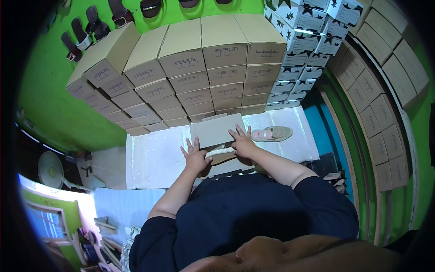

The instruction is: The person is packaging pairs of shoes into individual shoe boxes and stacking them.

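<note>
Cardboard box (pixel 215 135) lies open on the white, glittery tabletop (pixel 154 156), close against the person's dark shirt (pixel 229 208), its flat panel spread out on the far side toward the stacked cartons. Both bare hands are at it, backs upward, the forearms slanting in from either side so that they converge over the box. The left hand (pixel 195 157) is at the box's left side with fingers fanned apart, pointing away from the body, its thumb turned inward to one end of a pale strip (pixel 220 152). The right hand (pixel 244 144) sits a little farther forward at the right side, fingers likewise spread, its thumb near the strip's other end; neither hand is curled into a fist. The strip lies across the box opening, though its kind cannot be told, and the brown interior beneath is partly hidden. Just right of the right hand rests a beige slip-on shoe (pixel 273 133) with a pinkish insole. Beyond, tan cartons (pixel 181 63) rise in closed columns, their contents hidden, beside white boxes with dark stars (pixel 297 59). More cartons fill a rack (pixel 376 122) farther right. Sandals (pixel 120 13) hang on the green wall (pixel 50 88), and a fan (pixel 50 170) stands at far left.
</note>
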The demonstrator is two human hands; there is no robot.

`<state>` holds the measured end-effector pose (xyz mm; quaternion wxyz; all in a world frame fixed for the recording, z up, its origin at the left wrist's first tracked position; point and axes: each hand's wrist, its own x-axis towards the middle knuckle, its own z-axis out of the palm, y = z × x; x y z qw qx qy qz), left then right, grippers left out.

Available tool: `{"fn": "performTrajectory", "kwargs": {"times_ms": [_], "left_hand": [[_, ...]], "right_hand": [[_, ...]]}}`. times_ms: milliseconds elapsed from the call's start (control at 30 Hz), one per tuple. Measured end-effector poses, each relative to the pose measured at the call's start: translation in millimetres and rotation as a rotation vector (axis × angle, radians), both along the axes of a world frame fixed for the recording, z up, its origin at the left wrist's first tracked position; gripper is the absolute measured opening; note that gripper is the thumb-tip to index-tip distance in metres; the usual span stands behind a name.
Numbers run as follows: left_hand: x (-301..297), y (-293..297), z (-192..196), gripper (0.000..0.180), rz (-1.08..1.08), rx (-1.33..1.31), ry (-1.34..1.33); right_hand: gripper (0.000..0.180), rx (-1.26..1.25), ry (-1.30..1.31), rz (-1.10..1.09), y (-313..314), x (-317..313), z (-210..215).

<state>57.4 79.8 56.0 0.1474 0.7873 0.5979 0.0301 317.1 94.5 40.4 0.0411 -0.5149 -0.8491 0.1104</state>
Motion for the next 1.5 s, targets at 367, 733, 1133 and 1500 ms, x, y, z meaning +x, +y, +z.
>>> {"fn": "performTrajectory", "kwargs": {"times_ms": [367,733,1133,1500], "left_hand": [[-13.4,4.8,-31.4,0.022,-0.049,0.201,-0.016],[-10.2,0.8,-15.8,0.022,-0.038,0.180,0.009],[-0.2,-2.7,-16.0,0.016,-0.005,0.178,-0.004],[0.5,0.5,-25.2,0.014,0.063,0.153,0.004]], "right_hand": [[0.011,0.098,-0.063,-0.043,-3.4,-1.0,-26.1],[0.042,0.277,0.291,-0.786,14.1,138.1,-49.3],[0.077,-0.441,0.006,-1.019,2.9,244.6,-30.3],[0.046,-0.431,0.175,-0.962,-10.1,260.2,-16.3]]}}
